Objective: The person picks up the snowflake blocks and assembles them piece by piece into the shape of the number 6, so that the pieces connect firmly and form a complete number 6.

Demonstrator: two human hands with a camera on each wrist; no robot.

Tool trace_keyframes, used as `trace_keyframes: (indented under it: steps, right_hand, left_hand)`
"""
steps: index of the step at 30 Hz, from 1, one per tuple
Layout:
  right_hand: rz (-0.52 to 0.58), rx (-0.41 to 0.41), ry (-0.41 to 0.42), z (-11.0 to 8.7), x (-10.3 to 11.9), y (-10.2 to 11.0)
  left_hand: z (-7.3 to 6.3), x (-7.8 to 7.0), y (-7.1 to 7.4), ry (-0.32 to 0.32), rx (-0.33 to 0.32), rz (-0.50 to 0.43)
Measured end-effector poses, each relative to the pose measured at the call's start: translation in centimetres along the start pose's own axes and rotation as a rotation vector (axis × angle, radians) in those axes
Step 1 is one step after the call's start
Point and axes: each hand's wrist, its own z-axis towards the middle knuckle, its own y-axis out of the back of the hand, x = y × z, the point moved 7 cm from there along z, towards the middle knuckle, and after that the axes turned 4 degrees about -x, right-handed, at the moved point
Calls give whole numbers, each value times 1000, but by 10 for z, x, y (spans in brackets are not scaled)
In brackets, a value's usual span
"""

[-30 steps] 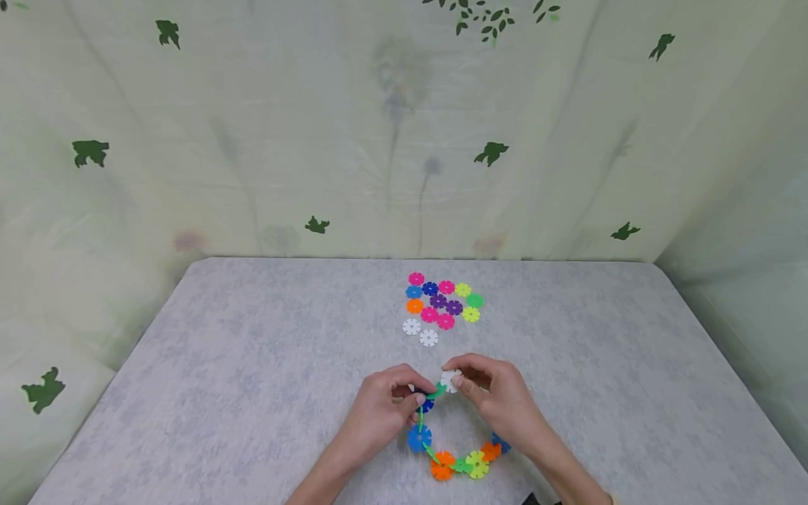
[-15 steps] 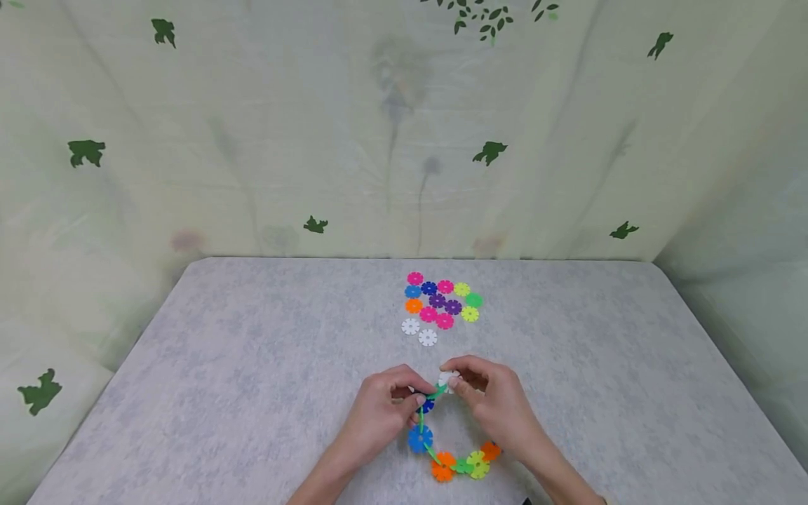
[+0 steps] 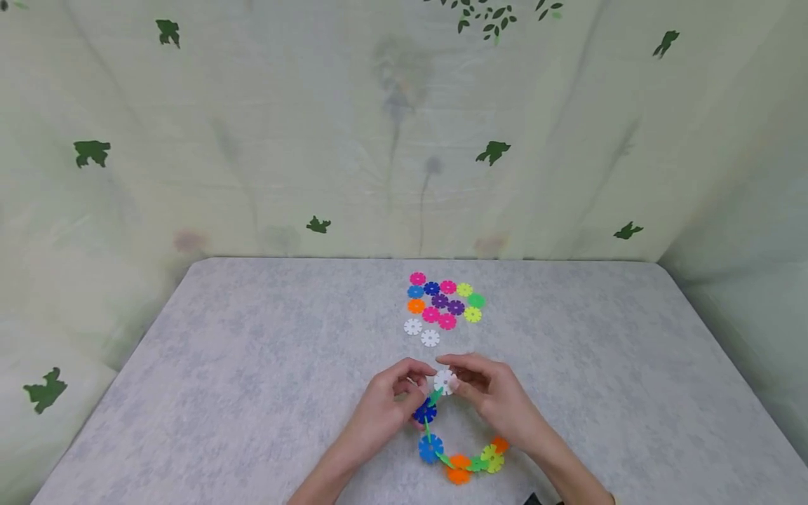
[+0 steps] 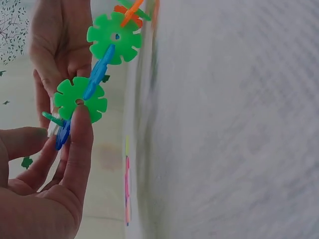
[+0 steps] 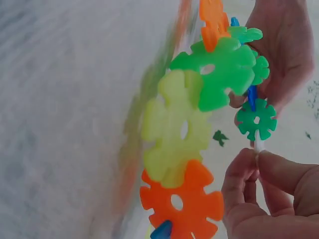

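Note:
Flower-shaped plastic interlocking discs are joined in a curved chain between the two hands. In the head view, the right hand (image 3: 503,401) pinches a white disc (image 3: 442,379) at the chain's upper end. That white disc meets a green disc (image 3: 435,398), which joins a dark blue disc (image 3: 426,412). The left hand (image 3: 386,405) holds the chain around the dark blue disc. In the left wrist view, one left finger touches another green disc (image 4: 75,92) beside the dark blue one (image 4: 63,136). The right wrist view shows the white disc (image 5: 257,141) edge-on between thumb and finger.
Beyond the hands, several loose discs lie grouped on the grey table (image 3: 284,365), among them a white one (image 3: 431,338), a pink one (image 3: 447,321) and a purple one (image 3: 456,308). A patterned curtain (image 3: 353,140) hangs behind and at the sides.
The left index finger has lifted off the green disc near the white one. The white disc has turned flatter to the head view and shifted slightly left. The chain's lower part has swung right.

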Motion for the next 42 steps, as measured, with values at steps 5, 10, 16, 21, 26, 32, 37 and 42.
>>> trace_keyframes:
  steps: [5, 10, 16, 21, 26, 32, 37, 42]
  right_hand:
    - [27, 33, -36, 2, 0, -7]
    - [-102, 62, -18, 11, 1, -4]
    - [-233, 108, 54, 34, -1, 11]
    - [-324, 160, 117, 55, -6, 15]
    - [-421, 174, 135, 76, -9, 13]
    - [-500, 185, 145, 96, -13, 7]
    - [-529, 218, 136, 105, -18, 2]
    - [-548, 246, 156, 112, -20, -2]
  left_hand:
    - [1, 5, -2, 48, 7, 36]
    - [3, 8, 2, 75, -23, 26]
    - [5, 10, 8, 103, -65, 34]
    - [5, 10, 10, 94, -76, 33]
    - [5, 10, 12, 91, -68, 28]
    - [6, 12, 13, 97, -44, -15]
    - [7, 14, 12, 152, -18, -68]
    - [7, 16, 12, 172, -7, -107]
